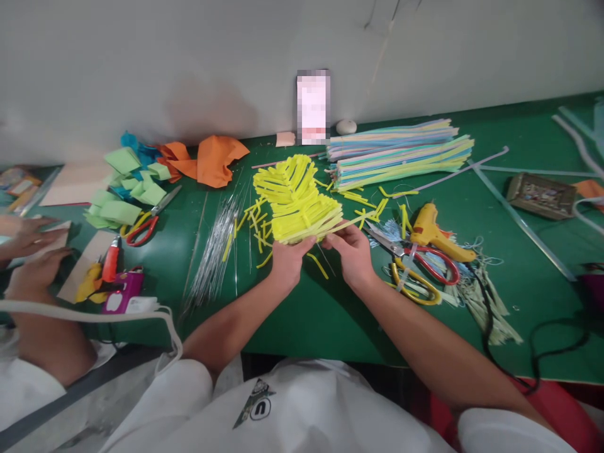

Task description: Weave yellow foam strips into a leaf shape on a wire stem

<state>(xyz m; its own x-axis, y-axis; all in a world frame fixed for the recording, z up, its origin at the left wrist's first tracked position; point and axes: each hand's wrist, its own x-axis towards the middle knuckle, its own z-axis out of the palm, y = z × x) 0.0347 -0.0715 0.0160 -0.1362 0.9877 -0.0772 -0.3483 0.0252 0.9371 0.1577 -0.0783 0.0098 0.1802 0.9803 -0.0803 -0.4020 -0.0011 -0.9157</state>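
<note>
A yellow shape made of pipe cleaners laid side by side (302, 204) rests between my hands over the green table. My left hand (289, 259) pinches its lower edge, fingers curled underneath and partly hidden. At its lower right corner, my right hand (352, 251) has thumb and fingers closed around a long pale yellow pipe cleaner (356, 221) that sticks out to the right. Short yellow cut pieces (258, 226) lie scattered on both sides. Close to my right hand are red-and-yellow-handled scissors (419, 267) and a yellow glue gun (436, 236).
Bundles of coloured pipe cleaners (401, 154) lie at the back. Thin metal wires (214, 245) are to the left, near green paper pieces (125, 189), orange paper (219, 160) and more scissors (146, 223). A phone (314, 107) leans on the wall. Another person's hands (40, 258) are at far left.
</note>
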